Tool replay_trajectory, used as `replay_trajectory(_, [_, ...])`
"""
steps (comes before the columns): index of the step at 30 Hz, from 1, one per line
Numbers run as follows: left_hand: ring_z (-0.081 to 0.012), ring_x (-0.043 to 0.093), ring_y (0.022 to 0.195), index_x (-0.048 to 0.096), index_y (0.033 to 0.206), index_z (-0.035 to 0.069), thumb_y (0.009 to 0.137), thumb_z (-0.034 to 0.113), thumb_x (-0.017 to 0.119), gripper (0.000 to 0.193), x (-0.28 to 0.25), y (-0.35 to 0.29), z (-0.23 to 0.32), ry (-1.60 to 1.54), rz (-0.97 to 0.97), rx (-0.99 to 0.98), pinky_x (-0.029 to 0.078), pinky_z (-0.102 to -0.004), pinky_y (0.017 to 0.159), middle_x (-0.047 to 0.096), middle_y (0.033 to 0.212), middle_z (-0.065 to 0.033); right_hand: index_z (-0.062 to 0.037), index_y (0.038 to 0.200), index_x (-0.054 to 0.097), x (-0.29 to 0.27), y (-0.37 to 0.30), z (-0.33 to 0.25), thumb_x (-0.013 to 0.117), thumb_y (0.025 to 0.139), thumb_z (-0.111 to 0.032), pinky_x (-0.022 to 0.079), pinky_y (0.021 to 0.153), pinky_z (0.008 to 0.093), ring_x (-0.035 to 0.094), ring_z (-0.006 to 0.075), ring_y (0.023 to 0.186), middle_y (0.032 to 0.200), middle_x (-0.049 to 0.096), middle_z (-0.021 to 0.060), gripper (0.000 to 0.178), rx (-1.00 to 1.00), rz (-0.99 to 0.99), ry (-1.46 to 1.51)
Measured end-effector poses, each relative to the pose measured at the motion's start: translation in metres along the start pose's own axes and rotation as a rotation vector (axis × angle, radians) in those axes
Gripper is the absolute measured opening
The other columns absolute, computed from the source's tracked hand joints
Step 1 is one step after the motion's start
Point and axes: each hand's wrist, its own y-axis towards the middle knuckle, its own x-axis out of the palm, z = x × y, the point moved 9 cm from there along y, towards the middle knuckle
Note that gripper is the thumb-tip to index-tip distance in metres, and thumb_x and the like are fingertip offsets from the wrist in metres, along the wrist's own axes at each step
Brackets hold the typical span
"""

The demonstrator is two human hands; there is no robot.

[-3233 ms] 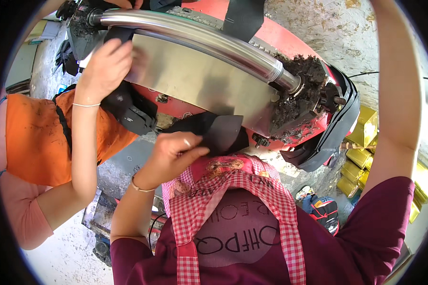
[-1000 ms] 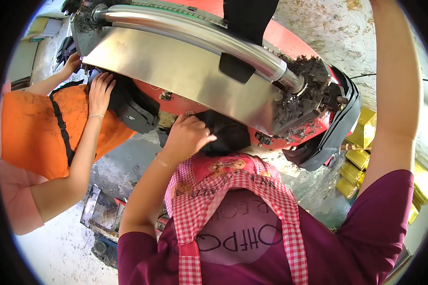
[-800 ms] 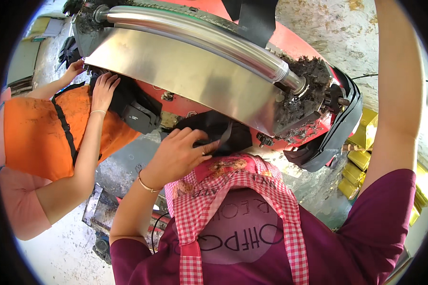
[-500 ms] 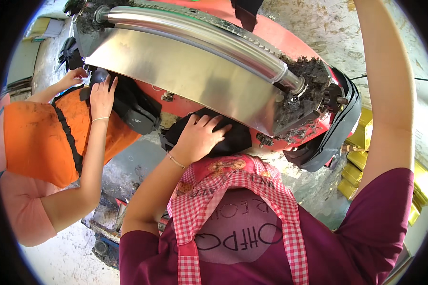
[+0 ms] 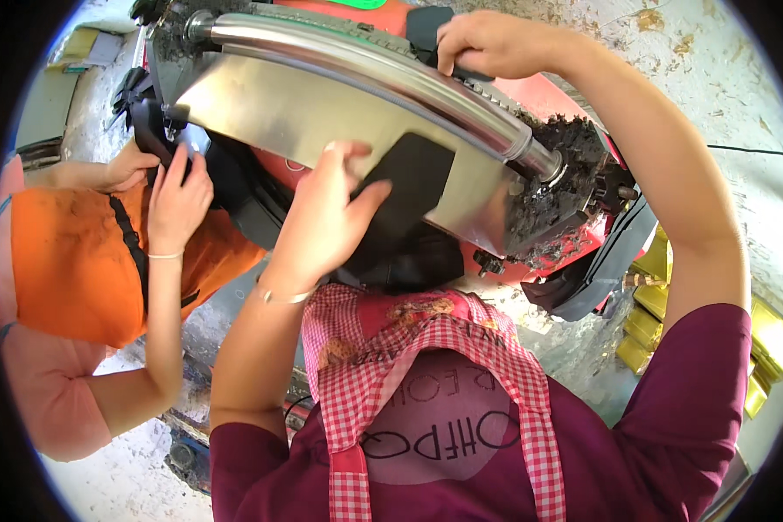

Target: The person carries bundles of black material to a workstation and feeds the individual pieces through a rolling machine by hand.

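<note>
In front of me is a machine with a long shiny metal roller [image 5: 357,65] and a sloping metal plate [image 5: 278,109]. My left hand [image 5: 322,213] is over the plate's near edge, fingers apart, slightly blurred. Its thumb comes close to a flat black piece [image 5: 413,178] that stands up against the plate; I cannot tell whether they touch. More black pieces [image 5: 409,257] are heaped below, near my apron. Beyond the roller, my right hand [image 5: 487,43] is closed with bent fingers on another black piece [image 5: 428,28], partly hidden by the hand.
At the left, a co-worker in an orange apron [image 5: 78,261] handles black pieces beside the machine. Dark crumbly residue [image 5: 557,143] coats the roller's right end. Black sheets [image 5: 583,274] hang over the red body at the right, near yellow blocks [image 5: 644,326].
My right hand has come down from the upper edge to the black piece behind the roller. My left hand has risen off the heap, and a black piece now stands against the plate.
</note>
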Motion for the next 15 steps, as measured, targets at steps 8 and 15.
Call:
replay_trajectory(8, [-0.0092, 0.065, 0.075, 0.057, 0.121, -0.001, 0.078, 0.003, 0.085, 0.052, -0.002, 0.001, 0.016, 0.044, -0.108, 0.164, 0.051, -0.028, 0.066, 0.068, 0.087, -0.008, -0.0005, 0.099, 0.073, 0.018, -0.015, 0.034, 0.064, 0.089, -0.035, 0.045, 0.094, 0.033, 0.061, 0.0162, 0.102, 0.099, 0.071, 0.0064, 0.038, 0.369, -0.181, 0.351])
replay_trajectory(15, [-0.01, 0.063, 0.076, 0.057, 0.121, -0.005, 0.079, 0.011, 0.086, 0.054, 0.003, 0.022, 0.018, 0.049, 0.126, 0.087, 0.052, -0.0262, 0.071, 0.069, 0.087, -0.0093, -0.0009, 0.101, 0.072, 0.015, -0.015, 0.025, 0.068, 0.087, -0.035, 0.045, 0.094, 0.0315, 0.06, 0.0147, 0.099, 0.098, 0.07, 0.0041, 0.037, 0.3, -0.145, 0.408])
